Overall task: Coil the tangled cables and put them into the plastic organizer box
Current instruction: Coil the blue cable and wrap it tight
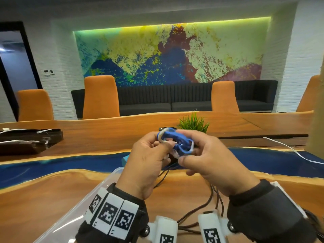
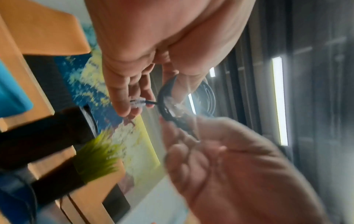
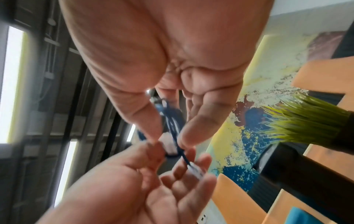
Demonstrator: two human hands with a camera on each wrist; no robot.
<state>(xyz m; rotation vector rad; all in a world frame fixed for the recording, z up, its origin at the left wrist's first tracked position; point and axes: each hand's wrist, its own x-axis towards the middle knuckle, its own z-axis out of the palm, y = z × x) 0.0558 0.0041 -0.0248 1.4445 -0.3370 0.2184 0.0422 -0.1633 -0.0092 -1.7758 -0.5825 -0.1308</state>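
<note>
A small blue cable coil (image 1: 177, 142) with a white wrap is held up above the table between both hands. My left hand (image 1: 166, 146) pinches its near end; in the left wrist view the fingertips (image 2: 122, 106) hold a clear plug (image 2: 138, 101). My right hand (image 1: 185, 151) grips the coil from the right, thumb and forefinger pinching the blue strands (image 3: 172, 128). The clear plastic organizer box (image 1: 82, 206) lies at the lower left, partly under my left wrist. Dark brown cables (image 1: 206, 204) lie loose on the table below my hands.
A green potted plant (image 1: 194, 121) stands just behind the hands. A white cable (image 1: 289, 149) trails over the table at the right. A dark tray (image 1: 26, 141) with white cables sits at far left. Orange chairs (image 1: 100, 97) line the far side.
</note>
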